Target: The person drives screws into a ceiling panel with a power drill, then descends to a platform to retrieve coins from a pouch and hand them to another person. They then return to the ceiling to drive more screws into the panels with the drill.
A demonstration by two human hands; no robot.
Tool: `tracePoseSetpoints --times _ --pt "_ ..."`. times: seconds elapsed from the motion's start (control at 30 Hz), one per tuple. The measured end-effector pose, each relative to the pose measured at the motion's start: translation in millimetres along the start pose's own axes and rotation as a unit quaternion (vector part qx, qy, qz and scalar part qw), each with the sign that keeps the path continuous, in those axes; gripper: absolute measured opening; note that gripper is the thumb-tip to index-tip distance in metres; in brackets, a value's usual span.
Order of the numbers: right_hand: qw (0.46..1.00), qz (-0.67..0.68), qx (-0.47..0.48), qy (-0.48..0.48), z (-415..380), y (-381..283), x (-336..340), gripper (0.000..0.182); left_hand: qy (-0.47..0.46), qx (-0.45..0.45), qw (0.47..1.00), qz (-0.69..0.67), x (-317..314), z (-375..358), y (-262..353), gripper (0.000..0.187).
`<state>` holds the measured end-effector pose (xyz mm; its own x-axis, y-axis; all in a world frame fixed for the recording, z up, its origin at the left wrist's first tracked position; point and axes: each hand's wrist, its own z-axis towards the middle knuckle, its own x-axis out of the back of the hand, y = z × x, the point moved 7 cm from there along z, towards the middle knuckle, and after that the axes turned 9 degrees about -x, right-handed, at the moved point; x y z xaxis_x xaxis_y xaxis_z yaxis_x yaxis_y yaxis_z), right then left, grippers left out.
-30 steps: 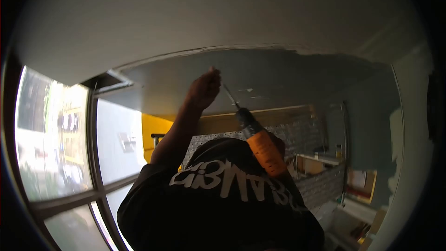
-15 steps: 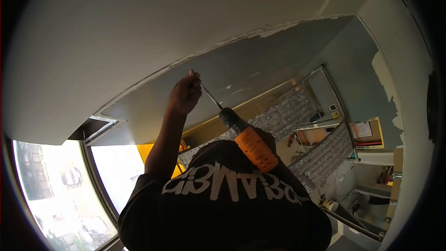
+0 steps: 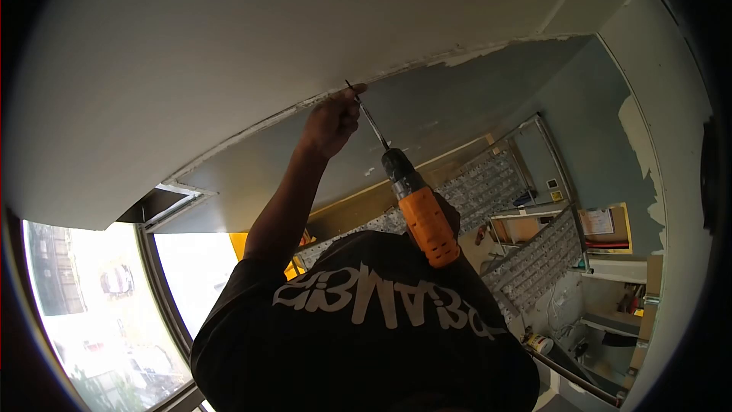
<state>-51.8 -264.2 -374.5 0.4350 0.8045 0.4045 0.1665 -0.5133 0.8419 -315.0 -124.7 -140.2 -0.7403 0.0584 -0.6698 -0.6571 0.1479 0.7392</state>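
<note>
My left hand [image 3: 332, 123] is raised near the joint between the pale ceiling [image 3: 252, 38] and the grey wall panel [image 3: 427, 107]. Its fingers are pinched round the far end of a long thin bit [image 3: 373, 123], and a dark tip sticks out beyond them. The bit is fitted in the black chuck of an orange power drill [image 3: 428, 227], which points up and left in front of my chest. My right hand [image 3: 450, 215] is dark and mostly hidden behind the drill body, closed on the drill.
A bright window [image 3: 84, 297] is at the left. Grey patterned panels [image 3: 480, 183] and metal frames [image 3: 553, 156] lie beyond the drill. At the lower right are a white tub [image 3: 540, 344], cables and shelving. Pale patches mark the right wall.
My left hand has moved up and right, closer to the ceiling joint. The drill has also shifted up and slightly right, and the dark tip now shows beyond my fingers.
</note>
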Motion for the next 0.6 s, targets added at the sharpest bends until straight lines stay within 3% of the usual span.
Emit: tracePoseSetpoints --times 0.1,0.27,0.4,0.6 --pt "1.000 -0.019 -0.013 -0.005 -40.2 32.7 6.4 0.040 0.002 -0.004 1.000 0.008 3.5 2.0 3.4 0.028" --pt "0.998 -0.051 -0.041 -0.023 29.7 -39.2 -46.7 0.041 -0.015 0.012 0.998 0.053 11.8 0.2 8.9 0.027" --pt "0.995 -0.068 -0.067 -0.036 90.4 -89.4 -96.5 0.042 0.025 -0.043 0.994 0.093 30.2 -25.6 43.8 0.027" --pt "0.985 -0.110 -0.123 -0.057 143.8 -80.0 -142.0 0.043 0.032 -0.045 0.998 0.044 34.8 -36.4 64.3 0.030"
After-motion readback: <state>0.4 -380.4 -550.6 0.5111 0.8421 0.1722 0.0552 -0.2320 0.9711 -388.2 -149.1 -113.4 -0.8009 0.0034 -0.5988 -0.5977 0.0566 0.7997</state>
